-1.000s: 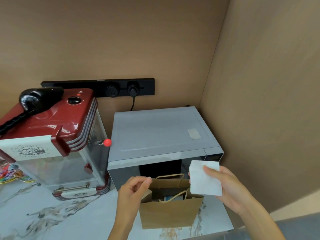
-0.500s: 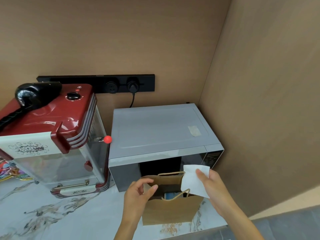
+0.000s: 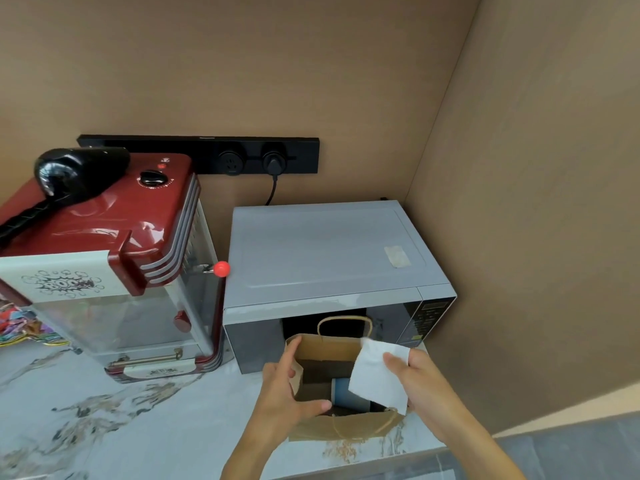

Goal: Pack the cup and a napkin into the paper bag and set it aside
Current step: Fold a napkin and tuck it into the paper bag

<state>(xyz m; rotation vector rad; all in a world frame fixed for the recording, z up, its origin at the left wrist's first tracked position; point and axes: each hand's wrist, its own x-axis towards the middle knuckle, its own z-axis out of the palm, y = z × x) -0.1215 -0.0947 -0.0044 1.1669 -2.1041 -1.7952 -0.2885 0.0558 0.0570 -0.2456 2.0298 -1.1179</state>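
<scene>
The left hand (image 3: 284,393) grips the left rim of the paper bag (image 3: 346,427), spreading its mouth, while the right hand (image 3: 415,382) pinches a white napkin (image 3: 375,375) over the opening. Inside the bag sits the cup (image 3: 348,393). Behind stands a grey microwave (image 3: 329,251) on the marble counter (image 3: 138,420).

Two bare forearms enter from the bottom edge, ending in the left hand (image 3: 284,393) and right hand (image 3: 419,382). No sleeve edge shows on either arm up to the frame border. Fingernails short, unpainted. Fingers and wrists bare.
</scene>
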